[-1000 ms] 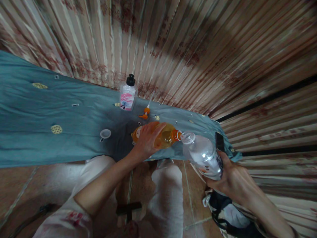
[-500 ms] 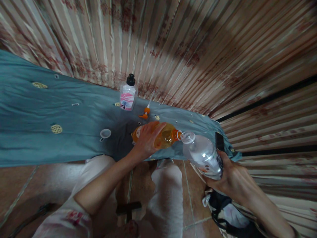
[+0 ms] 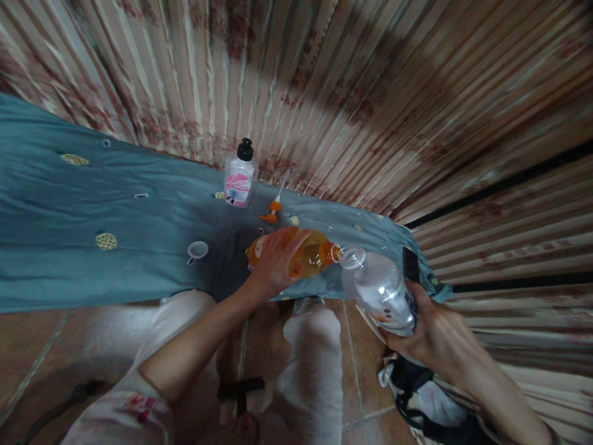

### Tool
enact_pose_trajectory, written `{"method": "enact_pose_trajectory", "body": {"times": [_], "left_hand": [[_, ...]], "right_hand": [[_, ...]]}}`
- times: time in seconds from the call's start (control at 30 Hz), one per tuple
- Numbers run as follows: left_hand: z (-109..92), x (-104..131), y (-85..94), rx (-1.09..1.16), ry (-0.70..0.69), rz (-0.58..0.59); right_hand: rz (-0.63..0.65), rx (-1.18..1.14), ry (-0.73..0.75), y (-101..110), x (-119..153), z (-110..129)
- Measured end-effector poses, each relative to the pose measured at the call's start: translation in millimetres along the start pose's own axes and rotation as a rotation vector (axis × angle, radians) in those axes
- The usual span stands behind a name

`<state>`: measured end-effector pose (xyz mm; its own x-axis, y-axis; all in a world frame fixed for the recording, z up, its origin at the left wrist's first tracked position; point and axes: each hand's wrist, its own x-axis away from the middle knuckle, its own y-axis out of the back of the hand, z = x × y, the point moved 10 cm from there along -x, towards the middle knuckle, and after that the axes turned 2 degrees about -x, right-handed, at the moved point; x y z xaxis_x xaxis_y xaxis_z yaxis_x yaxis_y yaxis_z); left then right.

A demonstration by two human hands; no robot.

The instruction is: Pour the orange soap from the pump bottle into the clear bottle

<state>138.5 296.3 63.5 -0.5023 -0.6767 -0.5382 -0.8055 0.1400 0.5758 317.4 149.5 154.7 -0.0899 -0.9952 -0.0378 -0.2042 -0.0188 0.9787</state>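
The left grip [image 3: 274, 262] wraps over the amber bottle [image 3: 312, 256], which lies tipped nearly flat above the table [image 3: 152, 222]. The right grip [image 3: 430, 327] clasps the uncapped clear bottle [image 3: 377, 290] near its base, tilted so that its open mouth meets the amber bottle's orange neck; whether the rims touch or one sits inside the other, I cannot tell. That joint looks the weak point: if either wrist drifts, liquid could run down the outside or onto the cloth. The clear bottle's lower end juts past the table's front edge, so a slip there could drop it to the floor [image 3: 365, 377]. A spill could also reach the dark phone-like object [image 3: 411, 264] beside the right grip. Farther back, the orange pump top [image 3: 272, 212] lies loose near the black-capped bottle [image 3: 238, 179], which an elbowed nudge might topple.
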Motion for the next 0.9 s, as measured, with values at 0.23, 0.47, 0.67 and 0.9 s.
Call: {"method": "enact_pose_trajectory", "body": {"times": [0.23,0.47,0.67,0.9], "left_hand": [[0.6,0.5,0.0,0.002,0.002,-0.005],[-0.1,0.2,0.1,-0.002,0.008,0.011],[0.1,-0.2,0.5,-0.001,0.011,0.002],[1.0,0.1,-0.8,0.017,0.012,0.013]], "right_hand": [[-0.008,0.005,0.007,-0.3,1.4,-0.5],[-0.013,0.021,0.026,-0.7,0.9,0.4],[-0.015,-0.003,0.032,3.6,-0.3,4.9],[0.016,-0.017,0.016,-0.4,0.3,2.2]]}}
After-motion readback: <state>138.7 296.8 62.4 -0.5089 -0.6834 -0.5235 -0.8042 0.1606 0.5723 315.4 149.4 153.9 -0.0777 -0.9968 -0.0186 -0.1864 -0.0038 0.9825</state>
